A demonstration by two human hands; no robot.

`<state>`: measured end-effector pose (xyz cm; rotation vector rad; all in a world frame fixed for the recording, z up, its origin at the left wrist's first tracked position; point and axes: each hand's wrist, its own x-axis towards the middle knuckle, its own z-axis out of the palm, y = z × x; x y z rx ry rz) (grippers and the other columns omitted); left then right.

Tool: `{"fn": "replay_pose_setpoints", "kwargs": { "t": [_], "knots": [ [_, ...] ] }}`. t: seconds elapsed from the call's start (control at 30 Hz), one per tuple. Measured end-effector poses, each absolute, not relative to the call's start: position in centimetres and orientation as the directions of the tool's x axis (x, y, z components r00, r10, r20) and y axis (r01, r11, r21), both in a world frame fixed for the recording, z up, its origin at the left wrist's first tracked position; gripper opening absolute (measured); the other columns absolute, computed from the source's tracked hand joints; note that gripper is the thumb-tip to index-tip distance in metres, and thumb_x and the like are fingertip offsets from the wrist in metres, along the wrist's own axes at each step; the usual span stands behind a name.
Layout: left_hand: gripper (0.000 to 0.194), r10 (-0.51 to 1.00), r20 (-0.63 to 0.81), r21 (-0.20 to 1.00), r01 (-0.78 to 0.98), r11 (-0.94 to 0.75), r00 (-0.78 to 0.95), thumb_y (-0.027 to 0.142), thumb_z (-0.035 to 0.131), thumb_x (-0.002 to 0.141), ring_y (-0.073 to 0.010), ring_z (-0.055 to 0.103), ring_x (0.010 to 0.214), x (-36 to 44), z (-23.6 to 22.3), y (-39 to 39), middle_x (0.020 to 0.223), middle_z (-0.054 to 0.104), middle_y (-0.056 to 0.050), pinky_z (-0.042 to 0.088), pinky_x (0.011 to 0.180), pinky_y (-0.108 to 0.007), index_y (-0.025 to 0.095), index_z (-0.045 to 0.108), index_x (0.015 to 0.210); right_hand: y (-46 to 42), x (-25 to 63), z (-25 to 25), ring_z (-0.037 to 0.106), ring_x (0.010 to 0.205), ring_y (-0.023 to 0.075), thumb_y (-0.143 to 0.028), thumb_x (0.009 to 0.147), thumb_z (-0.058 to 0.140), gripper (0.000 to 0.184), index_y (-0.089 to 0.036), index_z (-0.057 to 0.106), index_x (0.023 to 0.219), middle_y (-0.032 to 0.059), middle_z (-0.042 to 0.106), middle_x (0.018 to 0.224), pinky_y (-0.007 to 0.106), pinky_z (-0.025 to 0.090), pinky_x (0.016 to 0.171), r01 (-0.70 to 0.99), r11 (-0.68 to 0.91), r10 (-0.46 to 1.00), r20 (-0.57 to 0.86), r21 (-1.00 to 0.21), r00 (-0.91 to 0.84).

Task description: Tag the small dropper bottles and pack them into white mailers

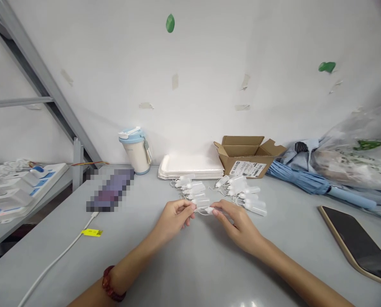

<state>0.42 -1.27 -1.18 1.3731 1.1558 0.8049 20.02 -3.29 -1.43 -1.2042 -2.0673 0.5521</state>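
My left hand (179,215) is closed, thumb and forefinger pinched on the end of a thin white strap (205,213). The strap loops across to a small white plastic bottle top (209,210), pinched in the fingertips of my right hand (238,221). Whether a bottle body sits under the right fingers is hidden. Just behind my left fingertips lies a group of small translucent plastic bottles (195,187) with thin looped straps. Another group of such bottles (241,189) lies behind my right hand.
White foam trays (193,164) are stacked at the wall beside an open cardboard box (246,160). A tumbler (137,153) and a blurred-out phone (111,192) on a cable are left. A blue umbrella (299,179), a plastic bag (359,153) and a dark phone (358,243) lie right.
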Motion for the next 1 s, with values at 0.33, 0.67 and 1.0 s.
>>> {"fn": "replay_pose_setpoints", "kwargs": {
  "t": [0.33,0.67,1.0],
  "knots": [
    [0.031,0.943,-0.155,0.982,0.147,0.116,0.293,0.043,0.051,0.080,-0.0085,0.045,0.050,0.56,-1.83,-1.19,0.063,0.053,0.001,0.035,0.048,-0.021,0.014,0.061,0.078,-3.55,19.98,-1.37,0.056,0.073,0.0167,-0.031,0.094,0.036,0.025,-0.019,0.058,0.094,0.0039,0.062,0.079,0.031,0.043,0.070,0.576,0.521,0.853,0.356,-0.629,-0.383],
    [0.033,0.892,-0.152,0.988,0.095,0.123,0.425,0.044,0.052,0.081,-0.0084,0.044,0.050,0.21,-1.52,-1.34,0.055,0.048,0.003,0.034,0.049,-0.021,0.014,0.056,0.066,-3.56,19.86,-1.31,0.057,0.074,0.0158,-0.029,0.093,0.039,0.022,-0.020,0.058,0.097,0.0031,0.063,0.081,0.030,0.043,0.071,0.580,0.525,0.851,0.358,-0.624,-0.384],
    [0.031,0.877,-0.161,0.987,0.064,0.148,0.453,0.043,0.055,0.080,-0.0078,0.043,0.050,0.21,-1.31,-1.39,0.057,0.048,0.003,0.034,0.051,-0.021,0.014,0.056,0.068,-3.61,19.88,-1.35,0.057,0.072,0.0155,-0.031,0.094,0.037,0.025,-0.019,0.059,0.095,0.0033,0.063,0.080,0.029,0.043,0.070,0.571,0.524,0.850,0.344,-0.632,-0.399]
  ]
}}
